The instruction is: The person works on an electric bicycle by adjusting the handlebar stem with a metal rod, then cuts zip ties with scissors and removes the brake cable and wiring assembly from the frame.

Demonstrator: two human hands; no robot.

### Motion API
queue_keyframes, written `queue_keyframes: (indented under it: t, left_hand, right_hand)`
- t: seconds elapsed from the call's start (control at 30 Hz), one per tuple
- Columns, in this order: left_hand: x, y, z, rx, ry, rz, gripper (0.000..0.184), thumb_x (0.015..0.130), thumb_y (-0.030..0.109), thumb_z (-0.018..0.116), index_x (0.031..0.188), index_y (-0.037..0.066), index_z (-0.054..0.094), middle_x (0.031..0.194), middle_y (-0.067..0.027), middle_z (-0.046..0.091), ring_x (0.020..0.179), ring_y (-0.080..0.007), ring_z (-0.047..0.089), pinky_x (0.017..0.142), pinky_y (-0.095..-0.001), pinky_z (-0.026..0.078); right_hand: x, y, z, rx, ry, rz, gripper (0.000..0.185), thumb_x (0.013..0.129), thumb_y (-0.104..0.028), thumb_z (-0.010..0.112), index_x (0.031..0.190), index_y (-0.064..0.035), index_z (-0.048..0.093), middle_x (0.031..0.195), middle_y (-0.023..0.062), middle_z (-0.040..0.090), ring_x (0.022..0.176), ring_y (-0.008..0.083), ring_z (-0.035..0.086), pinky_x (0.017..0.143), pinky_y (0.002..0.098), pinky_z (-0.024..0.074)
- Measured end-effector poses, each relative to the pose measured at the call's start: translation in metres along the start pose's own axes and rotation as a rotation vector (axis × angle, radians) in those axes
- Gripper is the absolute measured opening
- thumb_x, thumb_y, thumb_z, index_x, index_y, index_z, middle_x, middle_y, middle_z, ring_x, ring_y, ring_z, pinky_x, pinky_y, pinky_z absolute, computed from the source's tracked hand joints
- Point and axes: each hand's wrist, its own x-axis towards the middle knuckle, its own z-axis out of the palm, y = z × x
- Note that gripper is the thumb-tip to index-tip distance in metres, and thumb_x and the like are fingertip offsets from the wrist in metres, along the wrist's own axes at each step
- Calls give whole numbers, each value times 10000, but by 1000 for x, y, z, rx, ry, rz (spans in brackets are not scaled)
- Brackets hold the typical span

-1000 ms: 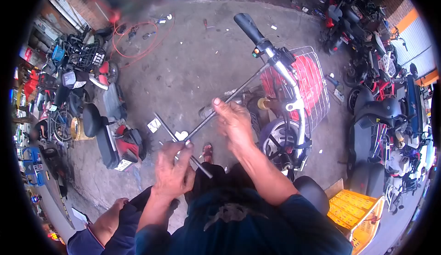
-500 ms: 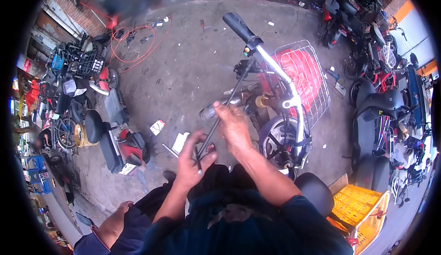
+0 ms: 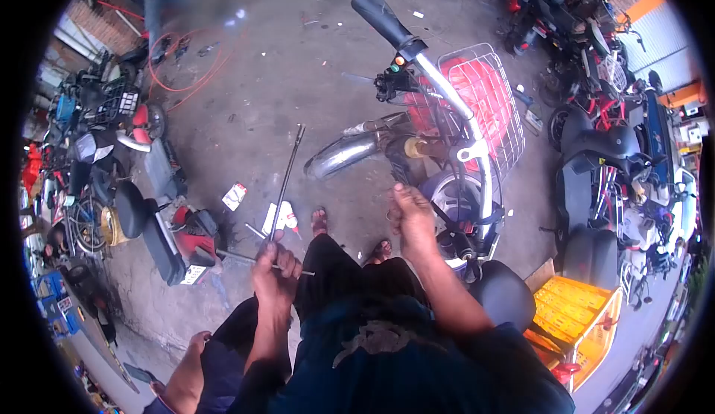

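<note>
My left hand [image 3: 275, 271] is closed around a T-handle socket wrench [image 3: 287, 179]. Its long dark shaft points up and away, and the thin crossbar sticks out on both sides of my fist. My right hand [image 3: 414, 220] hangs apart from the wrench, fingers curled in and thumb on top; whether something small is in it I cannot make out. Just beyond and to the right of that hand stands an electric bike, with its chrome handlebar [image 3: 456, 108], black grip [image 3: 381, 20], wire basket [image 3: 514, 127] holding a red bag [image 3: 480, 101], and front mudguard [image 3: 342, 157].
A white item [image 3: 281, 217] and a printed packet [image 3: 234, 196] lie on the concrete floor, beside a thin rod [image 3: 255, 230]. Parked bikes line both sides. A yellow crate [image 3: 570, 306] is at lower right. Another person's arm [image 3: 186, 362] shows at lower left. An orange hose [image 3: 179, 90] coils farther off.
My right hand has let go of the wrench shaft and moved right. My left hand has shifted left and lower, its fingers now wrapped round the wrench, which stands more upright.
</note>
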Motion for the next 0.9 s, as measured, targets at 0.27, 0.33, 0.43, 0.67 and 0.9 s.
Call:
queue_keyframes:
  t: [0.27, 0.33, 0.43, 0.67, 0.9]
  left_hand:
    - [102, 13, 49, 251, -325, -250, 209, 910, 238, 576, 1012, 56, 567, 694, 4, 452, 559, -124, 409, 565, -308, 357]
    - [116, 13, 71, 201, -342, -330, 194, 914, 226, 579, 1009, 56, 568, 744, -22, 507, 584, -140, 440, 583, -327, 383]
    - [149, 10, 107, 135, -312, -437, 182, 932, 222, 556, 1016, 60, 558, 848, -76, 596, 647, -167, 522, 612, -346, 424]
    - [191, -27, 185, 88, -502, -487, 186, 945, 226, 533, 1023, 57, 539, 863, -114, 646, 657, -181, 572, 563, -313, 444]
    - [189, -12, 120, 485, -330, -328, 180, 925, 225, 563, 974, 52, 553, 694, -47, 543, 542, -142, 499, 500, -286, 420]
  right_hand:
    - [22, -3, 6, 237, 146, 76, 199, 917, -331, 589, 917, -132, 586, 735, -53, 484, 658, 84, 445, 570, 249, 338]
    - [26, 8, 21, 298, 106, 143, 198, 921, -331, 579, 919, -133, 588, 737, -53, 482, 671, 87, 446, 573, 247, 336]
    - [25, 26, 44, 377, 184, 141, 201, 927, -324, 568, 927, -124, 585, 724, -48, 471, 642, 93, 437, 562, 245, 331]
    - [-9, 49, 27, 388, 423, 51, 232, 910, -335, 589, 946, -106, 576, 712, -33, 488, 622, 103, 462, 544, 251, 347]
    - [-1, 57, -4, 497, 545, 14, 188, 904, -290, 580, 947, -108, 589, 717, -35, 497, 621, 99, 476, 541, 237, 356]
